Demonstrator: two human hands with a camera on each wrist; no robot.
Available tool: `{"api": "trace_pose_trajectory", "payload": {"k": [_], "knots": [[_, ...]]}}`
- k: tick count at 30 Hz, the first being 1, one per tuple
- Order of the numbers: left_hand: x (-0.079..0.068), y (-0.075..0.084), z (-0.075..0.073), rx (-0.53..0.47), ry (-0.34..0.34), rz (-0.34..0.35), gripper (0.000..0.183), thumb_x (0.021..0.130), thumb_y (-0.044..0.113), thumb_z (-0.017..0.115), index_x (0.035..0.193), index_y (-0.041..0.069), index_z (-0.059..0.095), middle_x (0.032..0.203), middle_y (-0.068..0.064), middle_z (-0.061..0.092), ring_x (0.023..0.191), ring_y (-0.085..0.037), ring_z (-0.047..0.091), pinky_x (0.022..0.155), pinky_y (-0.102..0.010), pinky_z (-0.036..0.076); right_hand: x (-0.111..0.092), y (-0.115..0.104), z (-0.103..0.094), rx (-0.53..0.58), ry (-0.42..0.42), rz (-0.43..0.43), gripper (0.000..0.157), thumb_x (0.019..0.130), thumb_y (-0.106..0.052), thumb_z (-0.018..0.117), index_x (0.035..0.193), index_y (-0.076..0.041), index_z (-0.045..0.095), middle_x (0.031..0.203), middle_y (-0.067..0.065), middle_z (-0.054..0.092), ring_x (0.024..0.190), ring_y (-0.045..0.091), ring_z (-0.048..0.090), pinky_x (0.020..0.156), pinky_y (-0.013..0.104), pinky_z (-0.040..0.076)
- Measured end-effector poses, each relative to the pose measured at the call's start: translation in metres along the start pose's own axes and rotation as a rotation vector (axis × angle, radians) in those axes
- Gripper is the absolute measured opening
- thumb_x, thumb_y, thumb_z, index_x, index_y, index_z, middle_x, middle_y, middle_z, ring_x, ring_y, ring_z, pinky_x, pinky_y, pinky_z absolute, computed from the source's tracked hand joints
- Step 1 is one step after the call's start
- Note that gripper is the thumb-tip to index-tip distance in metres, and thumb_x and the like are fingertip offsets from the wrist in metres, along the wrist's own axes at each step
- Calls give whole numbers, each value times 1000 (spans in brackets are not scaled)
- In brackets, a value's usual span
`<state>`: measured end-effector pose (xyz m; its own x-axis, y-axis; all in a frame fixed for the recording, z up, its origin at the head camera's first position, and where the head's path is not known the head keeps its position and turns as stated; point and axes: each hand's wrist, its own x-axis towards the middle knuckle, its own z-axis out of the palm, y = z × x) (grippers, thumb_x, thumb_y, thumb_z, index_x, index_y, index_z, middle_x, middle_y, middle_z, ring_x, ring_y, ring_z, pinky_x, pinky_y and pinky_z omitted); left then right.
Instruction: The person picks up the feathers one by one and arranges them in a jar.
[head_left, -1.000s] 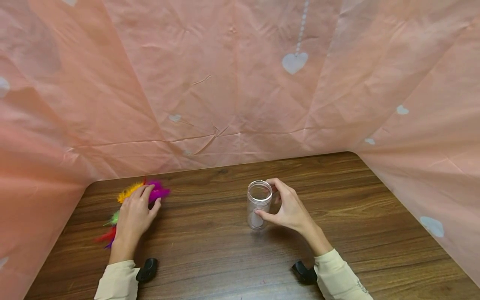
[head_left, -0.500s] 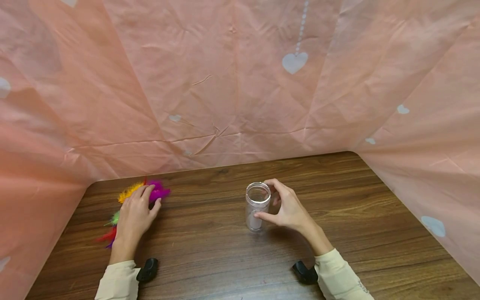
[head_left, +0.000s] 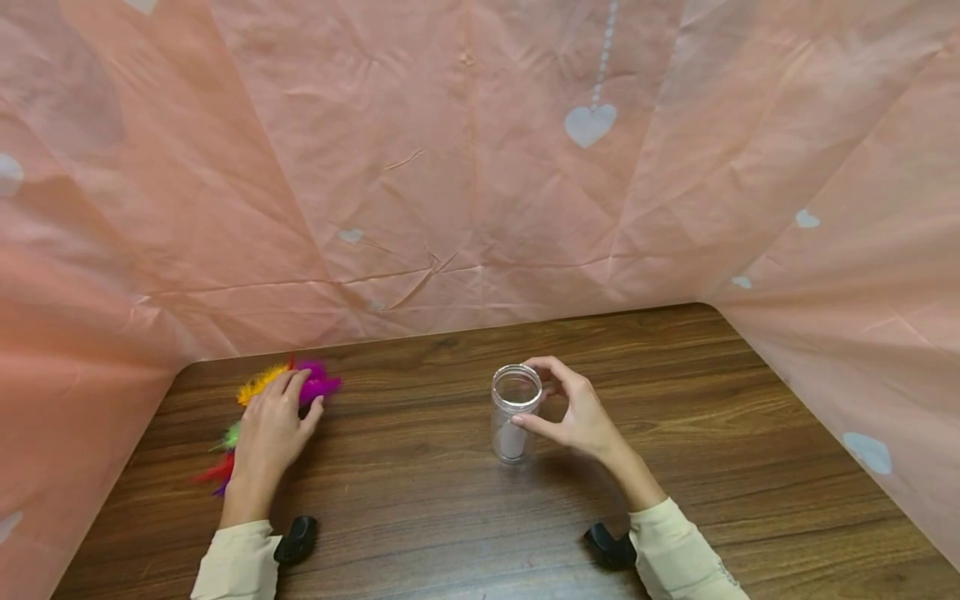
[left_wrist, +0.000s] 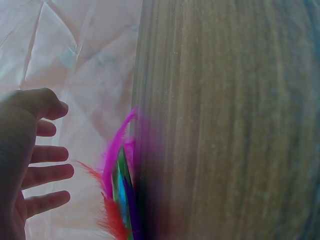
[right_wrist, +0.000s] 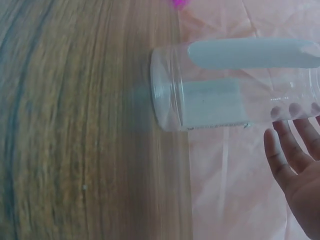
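Inward of the far edge of the tabletop (head_left: 420,500), the jar (head_left: 504,427) stands, long axis vertical, mouth up, white patch (right_wrist: 250,53) on or inside; right hand (head_left: 583,421) grips it. Left hand (head_left: 272,429), fingers extended, hovers above feathers (head_left: 318,381).

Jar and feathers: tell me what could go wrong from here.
The tall jar stands upright on the table, and the right hand holds it near the top, so a careless sideways push might tip it over. The bright feathers lie loose under the left hand; a quick sweep could scatter them.
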<state>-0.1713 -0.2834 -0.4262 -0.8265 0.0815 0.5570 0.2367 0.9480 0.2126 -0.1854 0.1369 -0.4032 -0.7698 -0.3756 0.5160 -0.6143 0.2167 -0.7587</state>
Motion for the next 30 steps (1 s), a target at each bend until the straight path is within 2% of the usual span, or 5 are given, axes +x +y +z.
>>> {"api": "trace_pose_trajectory", "payload": {"k": [6, 14, 23, 30], "knots": [[0, 0, 1, 0, -4, -5, 44, 85, 10, 80, 122, -9, 66, 116, -32, 66, 108, -51, 64, 91, -66, 51, 1, -4, 1, 135, -35, 80, 56, 78, 6, 85, 128, 6, 59, 117, 23, 69, 106, 25, 68, 88, 31, 58], [0, 0, 1, 3, -15, -13, 44, 86, 11, 80, 123, -9, 66, 117, -32, 66, 109, -51, 64, 92, -66, 50, 2, -11, -2, 317, -93, 188, 55, 80, 8, 82, 129, 14, 56, 123, 30, 64, 109, 26, 68, 94, 33, 57], [0, 1, 0, 3, -26, -19, 45, 86, 11, 80, 124, -9, 66, 118, -32, 66, 110, -51, 63, 93, -66, 50, 3, -12, -2, 530, -123, 275, 64, 81, 6, 83, 132, 21, 48, 123, 12, 68, 111, 22, 68, 95, 31, 56], [0, -1, 0, 4, -7, -6, 43, 86, 11, 80, 122, -9, 67, 116, -31, 67, 108, -51, 64, 90, -65, 51, 4, -14, -1, 569, -127, 302, 67, 79, 7, 84, 133, 22, 46, 122, 9, 68, 112, 21, 67, 96, 32, 56]]}}
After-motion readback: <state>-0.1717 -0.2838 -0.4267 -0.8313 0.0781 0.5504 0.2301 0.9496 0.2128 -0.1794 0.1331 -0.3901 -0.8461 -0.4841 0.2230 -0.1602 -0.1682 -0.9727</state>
